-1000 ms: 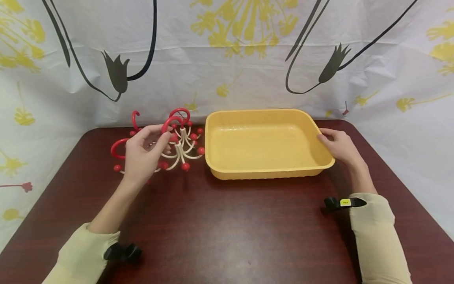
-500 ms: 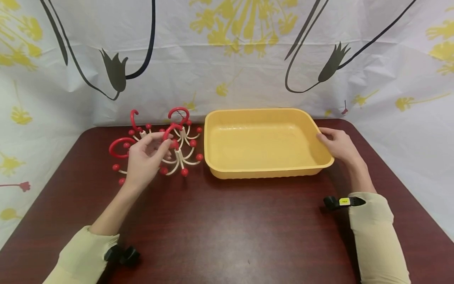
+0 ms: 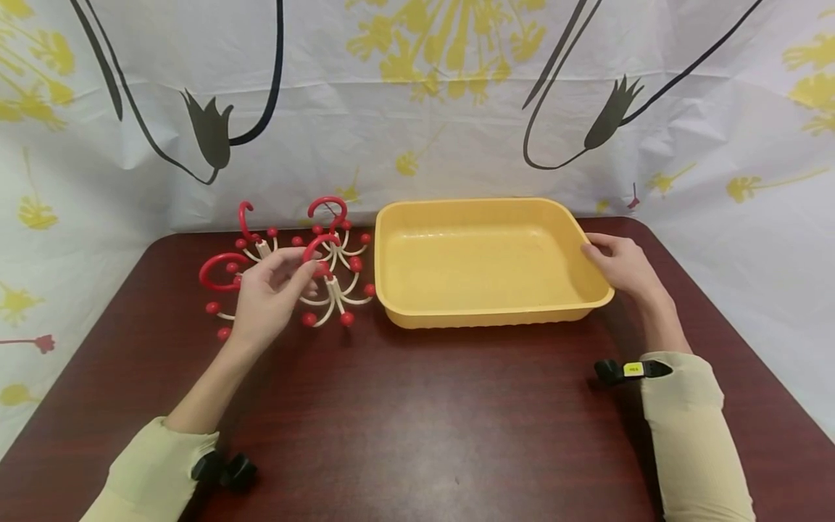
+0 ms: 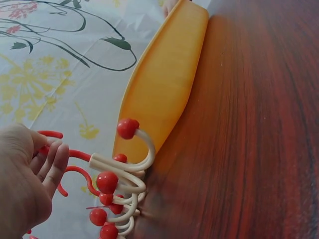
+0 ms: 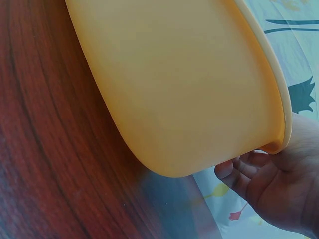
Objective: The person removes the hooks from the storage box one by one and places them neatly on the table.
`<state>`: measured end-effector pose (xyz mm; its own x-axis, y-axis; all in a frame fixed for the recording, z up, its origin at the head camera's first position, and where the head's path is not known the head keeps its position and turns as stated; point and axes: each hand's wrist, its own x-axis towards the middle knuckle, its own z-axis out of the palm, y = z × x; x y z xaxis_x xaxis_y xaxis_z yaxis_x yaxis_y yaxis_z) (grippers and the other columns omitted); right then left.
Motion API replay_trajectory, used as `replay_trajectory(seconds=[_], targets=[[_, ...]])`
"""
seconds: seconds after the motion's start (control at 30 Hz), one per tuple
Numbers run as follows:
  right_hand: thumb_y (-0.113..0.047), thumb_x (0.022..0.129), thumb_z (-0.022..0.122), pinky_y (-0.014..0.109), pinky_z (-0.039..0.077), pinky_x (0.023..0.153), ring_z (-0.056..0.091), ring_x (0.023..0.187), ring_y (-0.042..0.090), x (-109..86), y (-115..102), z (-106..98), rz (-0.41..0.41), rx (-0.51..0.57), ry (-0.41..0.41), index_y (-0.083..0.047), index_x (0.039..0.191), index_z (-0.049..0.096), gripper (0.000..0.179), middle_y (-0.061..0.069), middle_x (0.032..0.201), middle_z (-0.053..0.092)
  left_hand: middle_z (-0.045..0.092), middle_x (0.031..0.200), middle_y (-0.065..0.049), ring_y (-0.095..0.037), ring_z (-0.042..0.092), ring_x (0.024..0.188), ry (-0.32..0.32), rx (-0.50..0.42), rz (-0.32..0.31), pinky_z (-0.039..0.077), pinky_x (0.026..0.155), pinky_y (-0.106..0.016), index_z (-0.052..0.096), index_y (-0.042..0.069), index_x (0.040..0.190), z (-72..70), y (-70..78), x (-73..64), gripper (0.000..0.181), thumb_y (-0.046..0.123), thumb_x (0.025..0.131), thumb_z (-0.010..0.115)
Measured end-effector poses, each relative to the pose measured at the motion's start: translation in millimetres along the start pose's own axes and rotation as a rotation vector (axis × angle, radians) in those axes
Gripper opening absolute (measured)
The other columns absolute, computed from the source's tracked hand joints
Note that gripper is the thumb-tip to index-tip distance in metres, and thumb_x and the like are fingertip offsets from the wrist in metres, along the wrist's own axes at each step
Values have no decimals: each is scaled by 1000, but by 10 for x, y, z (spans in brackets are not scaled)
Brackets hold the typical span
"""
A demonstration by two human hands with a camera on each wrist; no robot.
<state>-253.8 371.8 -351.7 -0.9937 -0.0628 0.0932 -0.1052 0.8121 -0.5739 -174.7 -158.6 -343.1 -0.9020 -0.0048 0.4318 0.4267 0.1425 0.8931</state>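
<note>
My left hand (image 3: 269, 299) pinches the red top hook of a multi-prong hanger (image 3: 333, 288), whose curved cream arms end in red balls. In the left wrist view the held hanger (image 4: 128, 128) has its hook between thumb and fingers, with its arms pointing toward the yellow tub (image 4: 164, 69). Several similar hangers stand around and behind this hand, partly hidden by it; one shows its red hook (image 3: 328, 200) at the back. At the other side, my right hand (image 3: 622, 270) grips the right rim of the tub, thumb over the edge and fingers outside, below the rim.
The deep yellow tub has nothing inside and sits at the back of the dark red-brown table (image 3: 443, 413). Behind it hangs a white curtain (image 3: 457, 145) with a flower print. Another hanger's red hook (image 3: 218, 272) lies at the far left.
My left hand has moved slightly toward me, lowering the held hanger, whose arms have turned a little. More of the hangers behind shows. The right hand stays on the tub rim.
</note>
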Motion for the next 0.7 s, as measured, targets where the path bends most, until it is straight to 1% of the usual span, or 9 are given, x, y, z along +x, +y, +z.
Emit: replay_trajectory(seconds=[0.07,0.13,0.23,0.3,0.4,0.57,0.6,0.63,0.7], targets=[[-37,106,49,17,46,64,60,72,2,3,5,2,2,-1,-1,1,144,52,54,29,116,67,73,93,-10,-14,65,68,-13,7,-6,58,67,-22,65,-9,116,-4,3,-3,22,1,96,66],[-37,106,49,18,46,64,60,73,3,4,6,1,4,-1,-2,1,144,52,54,29,116,67,74,94,-10,-14,65,69,-23,25,-6,58,68,-21,65,-8,117,-11,3,-3,23,2,96,67],[-38,106,50,18,46,64,61,73,5,-1,-2,-2,11,-2,1,1,144,53,55,28,115,67,74,95,-11,-13,66,69,-38,9,-11,58,68,-22,64,-10,117,-17,-9,6,23,0,96,66],[-38,106,50,18,46,64,61,73,5,-3,-4,-3,11,-2,2,1,144,53,55,28,115,67,74,95,-9,-13,66,69,-49,4,-11,59,68,-24,63,-13,116,-24,-20,16,23,0,97,65],[-39,105,50,18,46,63,61,72,5,-7,-10,0,13,2,2,0,144,53,55,28,115,67,74,96,-7,-14,68,70,-64,18,-10,59,68,-24,63,-13,116,-39,-36,31,23,0,98,64],[-38,105,50,17,47,63,61,72,4,-5,-10,0,12,7,-1,1,144,52,55,28,116,67,74,99,-16,-16,68,70,-74,58,-4,59,65,-24,66,-9,114,-74,-57,53,20,3,98,64],[-38,106,50,17,46,63,61,72,4,-4,-9,-1,11,6,-1,1,144,52,55,28,116,67,74,98,-16,-16,68,70,-75,70,-6,58,63,-23,67,-7,114,-83,-63,55,20,5,98,64],[-38,106,50,17,47,63,61,73,4,-3,-7,-2,10,5,-1,1,144,52,55,28,116,67,74,98,-15,-15,68,70,-76,74,-10,58,63,-23,67,-7,115,-91,-71,56,21,5,98,65],[-38,105,50,17,47,64,61,73,3,-1,-13,-2,13,8,-1,1,144,52,55,28,117,67,75,96,-8,-17,68,71,-81,73,-25,58,65,-22,66,-9,116,-109,-86,56,22,5,98,65]])
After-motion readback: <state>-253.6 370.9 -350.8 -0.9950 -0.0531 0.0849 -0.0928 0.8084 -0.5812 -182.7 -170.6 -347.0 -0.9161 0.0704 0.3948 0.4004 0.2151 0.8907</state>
